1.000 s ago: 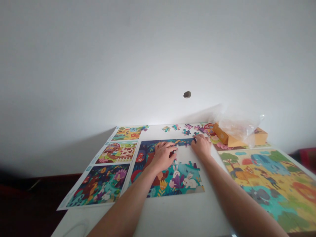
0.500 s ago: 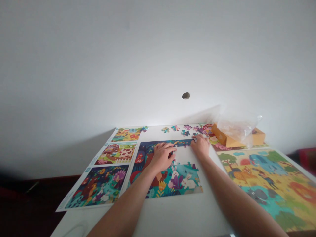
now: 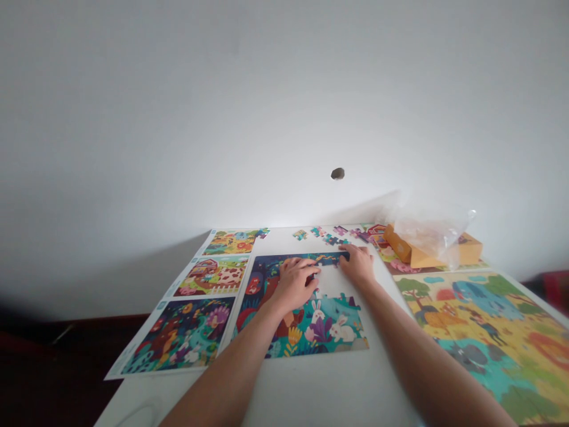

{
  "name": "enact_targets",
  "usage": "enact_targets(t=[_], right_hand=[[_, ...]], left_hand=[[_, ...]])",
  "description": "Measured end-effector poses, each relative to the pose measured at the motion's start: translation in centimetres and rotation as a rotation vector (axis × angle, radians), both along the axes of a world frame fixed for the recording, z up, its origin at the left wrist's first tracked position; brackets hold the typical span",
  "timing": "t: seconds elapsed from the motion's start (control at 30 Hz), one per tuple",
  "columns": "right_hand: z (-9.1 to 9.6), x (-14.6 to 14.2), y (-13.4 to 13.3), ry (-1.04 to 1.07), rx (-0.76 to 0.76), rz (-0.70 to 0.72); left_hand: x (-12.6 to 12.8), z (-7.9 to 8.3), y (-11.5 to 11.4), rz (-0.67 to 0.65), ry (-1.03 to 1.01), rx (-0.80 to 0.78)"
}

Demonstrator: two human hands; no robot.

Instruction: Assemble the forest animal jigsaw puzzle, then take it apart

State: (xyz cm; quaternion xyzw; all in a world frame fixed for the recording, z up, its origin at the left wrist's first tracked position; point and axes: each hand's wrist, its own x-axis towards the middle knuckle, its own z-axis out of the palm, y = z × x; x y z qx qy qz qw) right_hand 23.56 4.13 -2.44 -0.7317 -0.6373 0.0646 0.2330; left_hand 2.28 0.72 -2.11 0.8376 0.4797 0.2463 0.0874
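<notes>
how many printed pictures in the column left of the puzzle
3: far picture, middle barn picture, near picture, all lying in one column.

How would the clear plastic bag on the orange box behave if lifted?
The clear plastic bag looks light and floppy, given its crumpled, see-through folds. It would probably sag when lifted, and may slide off the orange box.

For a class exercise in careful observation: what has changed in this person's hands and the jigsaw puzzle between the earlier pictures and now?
The right hand has slid slightly left along the top edge of the part-built jigsaw puzzle; no clear grasp or release shows. The left hand stays on the puzzle, and the printed picture sheets and orange box stay where they were.
</notes>
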Motion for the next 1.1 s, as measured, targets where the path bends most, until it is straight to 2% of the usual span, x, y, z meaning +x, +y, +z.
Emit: enact_targets(t=[0.13,0.3,0.43,0.6,0.8,1.1], right_hand=[[-0.01,-0.04,0.14,0.006,0.018,0.045],[0.18,0.41,0.11,0.001,0.048,-0.091],[0.1,0.48,0.09,-0.069,-0.034,-0.073],[0.0,0.34,0.15,-0.057,-0.026,-0.082],[0.11,0.46,-0.1,-0.029,0.009,-0.282],[-0.12,0.5,-0.16,-0.031,0.026,-0.283]], left_hand=[[0.0,-0.03,0.04,0.0,0.002,0.006],[0.01,-0.1,0.1,0.009,-0.006,0.006],[0.0,-0.2,0.14,0.015,-0.009,0.0],[-0.05,-0.25,0.15,0.013,-0.009,0.003],[-0.09,-0.35,0.16,0.008,-0.009,0.01],[-0.09,-0.2,0.16,0.016,-0.001,0.01]])
